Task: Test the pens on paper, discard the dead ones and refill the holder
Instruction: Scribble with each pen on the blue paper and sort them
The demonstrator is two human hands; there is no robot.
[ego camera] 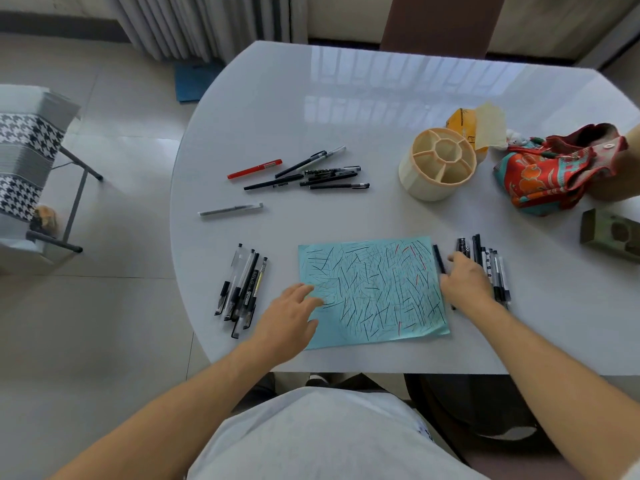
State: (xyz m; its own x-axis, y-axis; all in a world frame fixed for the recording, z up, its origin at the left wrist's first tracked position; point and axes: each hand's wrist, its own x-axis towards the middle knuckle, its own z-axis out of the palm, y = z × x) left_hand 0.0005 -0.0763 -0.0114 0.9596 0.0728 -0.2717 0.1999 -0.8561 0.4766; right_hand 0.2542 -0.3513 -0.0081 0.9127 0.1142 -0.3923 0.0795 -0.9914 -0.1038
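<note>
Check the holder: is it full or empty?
Empty. The holder stands upright, its compartments show bare; all pens lie on the table.

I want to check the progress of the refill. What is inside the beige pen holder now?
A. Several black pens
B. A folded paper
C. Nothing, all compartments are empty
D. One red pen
C: the pen holder shows only bare compartments, while the pens lie in groups on the table.

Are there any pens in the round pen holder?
No, the pen holder shows only bare compartments; all the pens lie on the table.
</note>
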